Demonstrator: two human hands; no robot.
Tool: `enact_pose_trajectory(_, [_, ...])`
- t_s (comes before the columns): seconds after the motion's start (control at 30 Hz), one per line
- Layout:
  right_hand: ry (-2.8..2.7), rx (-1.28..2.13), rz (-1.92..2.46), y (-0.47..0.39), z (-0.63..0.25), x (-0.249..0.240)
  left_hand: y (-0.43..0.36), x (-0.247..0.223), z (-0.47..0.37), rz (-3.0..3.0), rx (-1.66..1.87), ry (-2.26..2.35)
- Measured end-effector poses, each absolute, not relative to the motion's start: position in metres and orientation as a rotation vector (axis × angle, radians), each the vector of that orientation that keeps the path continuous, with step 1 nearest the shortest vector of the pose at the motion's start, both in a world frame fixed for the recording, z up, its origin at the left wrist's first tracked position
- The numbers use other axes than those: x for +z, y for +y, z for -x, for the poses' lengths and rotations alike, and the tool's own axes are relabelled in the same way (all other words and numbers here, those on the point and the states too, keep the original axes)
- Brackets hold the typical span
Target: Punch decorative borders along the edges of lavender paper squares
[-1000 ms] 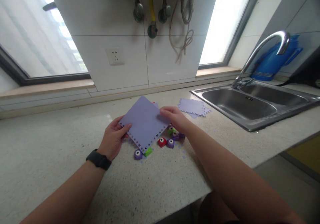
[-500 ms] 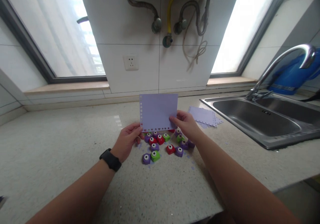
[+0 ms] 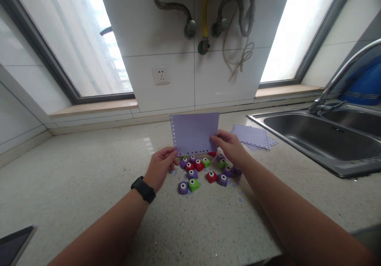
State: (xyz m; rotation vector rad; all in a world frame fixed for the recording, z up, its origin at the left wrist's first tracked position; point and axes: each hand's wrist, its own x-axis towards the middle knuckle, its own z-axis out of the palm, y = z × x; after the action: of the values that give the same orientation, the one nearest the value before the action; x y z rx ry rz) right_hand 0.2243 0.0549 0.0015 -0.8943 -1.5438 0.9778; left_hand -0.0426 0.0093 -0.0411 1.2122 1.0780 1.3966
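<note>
A light purple sheet (image 3: 195, 133) is held upright above the counter, with punched holes down its left edge and along its bottom edge. My left hand (image 3: 162, 166) pinches its lower left corner, a black watch on the wrist. The right edge is gripped by my right hand (image 3: 230, 145), thumb on the near face. Below and in front of the sheet lie several small craft punches, among them a green one (image 3: 194, 184), a red one (image 3: 212, 177) and a purple one (image 3: 183, 188). Tiny purple paper bits are scattered around them.
More punched purple sheets (image 3: 251, 135) lie stacked on the counter (image 3: 104, 186), right of my right hand. Beyond them is a steel sink (image 3: 312, 139) with a faucet. A dark flat object (image 3: 14, 244) sits at the lower left. Pipes and a socket are on the wall.
The camera view has turned a little to the left, so things appear farther right and more of the dark flat object shows. Both hands still hold the sheet, now slightly tilted.
</note>
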Motion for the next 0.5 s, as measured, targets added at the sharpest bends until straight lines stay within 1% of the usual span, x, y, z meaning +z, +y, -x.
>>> enact_pose_trajectory(0.13, [-1.566, 0.918, 0.901, 0.0531, -0.2251, 0.0050, 0.0104, -0.0413, 0.0428, -1.221, 1.403, 1.122])
enact_pose_trajectory(0.5, [-1.587, 0.906, 0.900, 0.0508, -0.2250, 0.0081, 0.0101, -0.0389, 0.0412, -1.213, 1.436, 1.123])
